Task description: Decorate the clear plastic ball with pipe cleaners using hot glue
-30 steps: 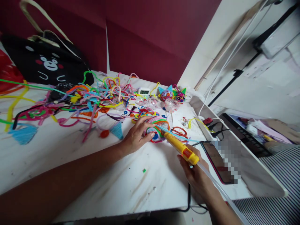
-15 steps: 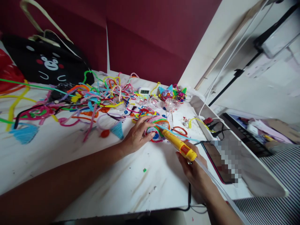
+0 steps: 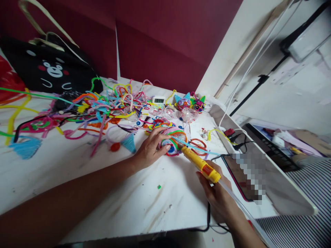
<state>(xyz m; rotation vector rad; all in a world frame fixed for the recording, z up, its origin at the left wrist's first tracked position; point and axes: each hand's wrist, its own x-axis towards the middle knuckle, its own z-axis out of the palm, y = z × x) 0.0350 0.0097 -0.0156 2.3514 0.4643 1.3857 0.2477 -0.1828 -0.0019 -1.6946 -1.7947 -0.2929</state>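
My left hand (image 3: 152,146) is closed around the left side of a ball wrapped in colourful pipe cleaners (image 3: 176,135), resting on the table. Stripes of pink, green and orange run over the ball, and a blue round piece shows near my thumb. A loose light-blue pipe cleaner (image 3: 201,148) trails from it to the right. In my right hand (image 3: 219,187) is a yellow hot glue gun (image 3: 199,162), a long clear glue stick (image 3: 240,206) sticking out of its back. Its nozzle points at the ball's lower right side, close to it; whether it touches I cannot tell.
Tangled pipe cleaners (image 3: 103,106) cover the table's left and back. Behind the ball are a small digital timer (image 3: 158,100), clear plastic balls (image 3: 188,115) and two decorated figures (image 3: 183,102). Red-handled scissors (image 3: 198,146) and a phone (image 3: 239,177) lie at right. A black bag (image 3: 51,69) stands back left.
My right hand has drawn the glue gun slightly back, down and to the right from the ball, uncovering more of the scissors. My left hand keeps its hold.
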